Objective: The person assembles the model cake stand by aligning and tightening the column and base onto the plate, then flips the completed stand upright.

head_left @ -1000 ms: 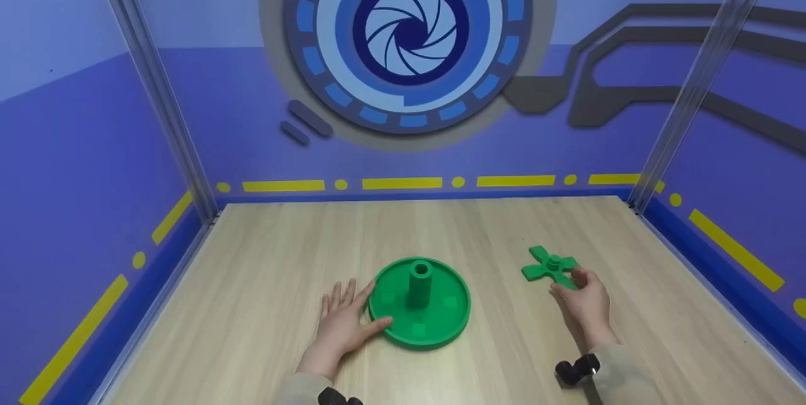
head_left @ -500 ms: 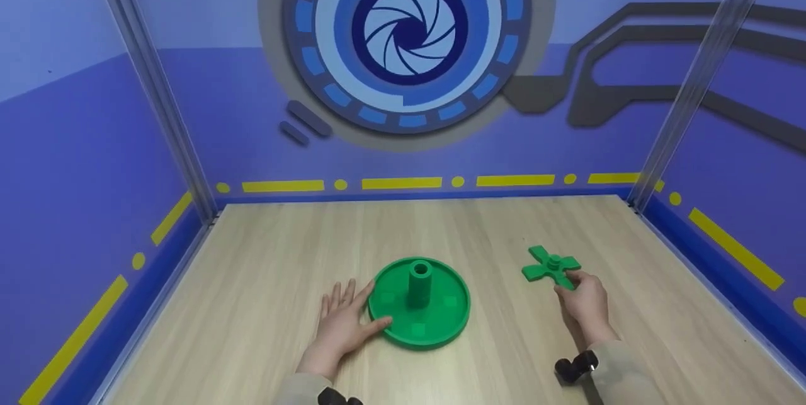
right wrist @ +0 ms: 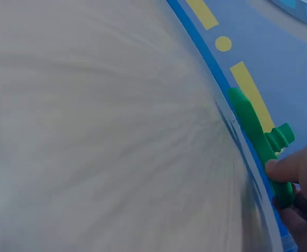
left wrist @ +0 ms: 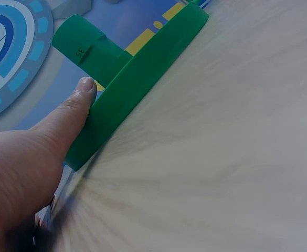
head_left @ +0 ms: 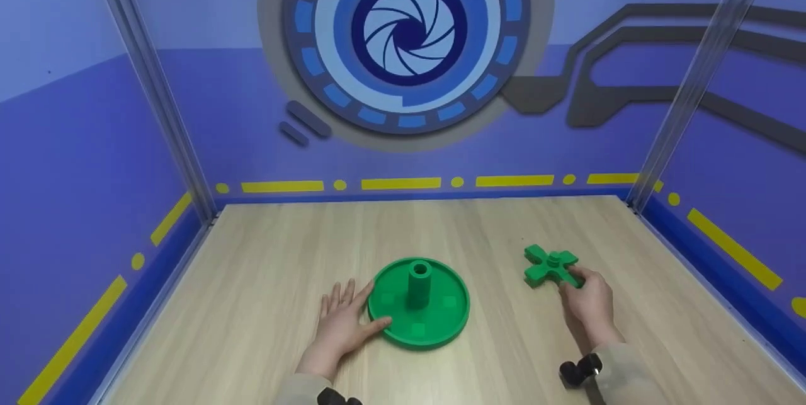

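Note:
A round green dish [head_left: 437, 323] with a raised rim sits on the table, and a hollow green post [head_left: 419, 291] stands upright at its centre. My left hand [head_left: 343, 328] rests at the dish's left side with its fingers spread and straight. Its thumb lies over the rim, as the left wrist view also shows. To the right, my right hand [head_left: 590, 301] pinches one arm of a green cross-shaped piece [head_left: 543, 269] between thumb and fingers. A short ribbed stub [right wrist: 280, 137] rises from the middle of that piece. The piece is tilted, its far arms raised.
The wood-grain table [head_left: 302, 235] runs back to a blue printed wall [head_left: 220, 121]. Clear upright posts [head_left: 699, 90] stand at the back corners. Bare table lies between the dish and the right hand.
The cross-shaped piece has tilted up from lying nearly flat, and its side edges now show. My right hand has shifted its grip slightly. The left hand and dish have stayed put.

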Action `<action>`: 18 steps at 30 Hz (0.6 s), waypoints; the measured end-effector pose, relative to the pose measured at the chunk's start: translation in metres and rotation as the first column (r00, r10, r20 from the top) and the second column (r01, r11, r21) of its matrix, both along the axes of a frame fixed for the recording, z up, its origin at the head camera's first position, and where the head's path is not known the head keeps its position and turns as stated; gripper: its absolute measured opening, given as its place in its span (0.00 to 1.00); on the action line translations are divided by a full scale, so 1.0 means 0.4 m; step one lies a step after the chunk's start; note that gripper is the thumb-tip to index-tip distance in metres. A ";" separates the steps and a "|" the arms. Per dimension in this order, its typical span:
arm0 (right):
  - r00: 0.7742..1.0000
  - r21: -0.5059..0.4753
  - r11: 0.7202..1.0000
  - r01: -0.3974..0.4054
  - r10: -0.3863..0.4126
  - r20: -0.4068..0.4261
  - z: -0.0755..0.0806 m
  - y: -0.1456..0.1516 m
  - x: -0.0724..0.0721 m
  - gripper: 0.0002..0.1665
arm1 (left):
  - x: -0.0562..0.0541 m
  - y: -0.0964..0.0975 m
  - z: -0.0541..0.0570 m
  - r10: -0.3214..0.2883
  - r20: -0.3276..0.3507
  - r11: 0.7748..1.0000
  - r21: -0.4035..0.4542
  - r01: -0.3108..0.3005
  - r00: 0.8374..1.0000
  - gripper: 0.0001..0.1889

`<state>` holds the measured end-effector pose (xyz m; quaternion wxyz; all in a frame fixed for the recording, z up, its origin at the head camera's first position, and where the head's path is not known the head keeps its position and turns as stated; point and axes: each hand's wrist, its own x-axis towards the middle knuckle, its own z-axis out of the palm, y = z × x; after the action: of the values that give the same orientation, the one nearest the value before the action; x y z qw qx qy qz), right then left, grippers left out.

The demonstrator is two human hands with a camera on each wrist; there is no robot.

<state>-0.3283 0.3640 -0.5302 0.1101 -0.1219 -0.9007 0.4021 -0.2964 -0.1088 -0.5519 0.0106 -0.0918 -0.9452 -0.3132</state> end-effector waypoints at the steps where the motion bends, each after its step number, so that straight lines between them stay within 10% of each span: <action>1: 1.000 -0.015 1.000 -0.003 0.003 0.002 0.004 -0.001 0.003 0.29 | 0.000 0.000 0.000 0.000 -0.002 1.000 0.002 0.000 1.000 0.49; 18: 0.998 -0.146 0.988 -0.056 0.056 -0.006 0.057 -0.015 0.042 0.28 | -0.002 -0.001 -0.005 -0.004 0.001 1.000 0.010 0.004 1.000 0.49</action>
<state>-0.3114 0.3580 -0.5073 0.0902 -0.1040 -0.8719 0.4700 -0.2970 -0.1093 -0.5541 0.0099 -0.0934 -0.9434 -0.3180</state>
